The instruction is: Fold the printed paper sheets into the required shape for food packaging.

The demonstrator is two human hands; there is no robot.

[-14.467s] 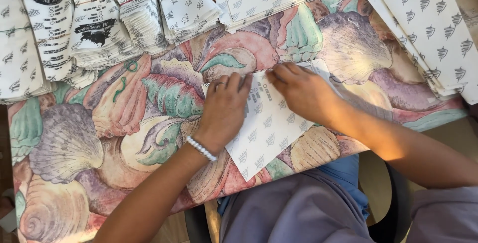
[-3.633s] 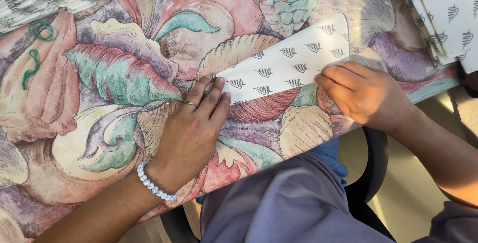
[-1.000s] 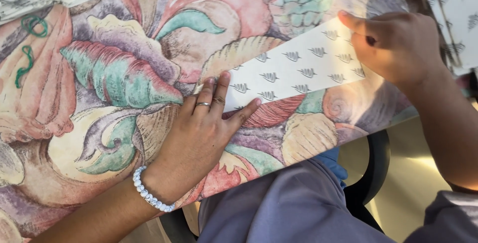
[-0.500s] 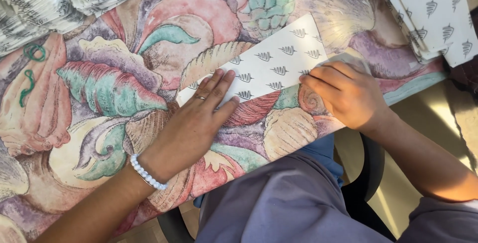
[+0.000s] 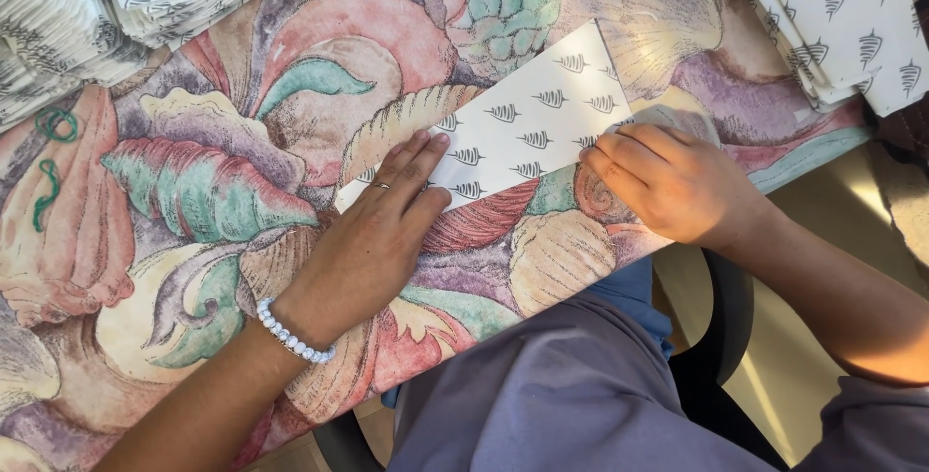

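Two hands, one folded patterned sheet (image 5: 527,124).
Left hand (image 5: 373,235) flat on it; right hand (image 5: 677,182) fingers curled, pressing its crease; unfolded stack (image 5: 842,17) remains.

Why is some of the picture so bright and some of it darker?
Head view: sunlight brightens the folded patterned paper and the right hand, and a pale glare washes the tablecloth near the paper's far end; the left hand casts a soft shadow; the floor under the table edge is dim. The focus is sharp, with little blur.

A paper-folding worktable: shell-print tablecloth (image 5: 194,191), stacked patterned paper sheets (image 5: 832,17).
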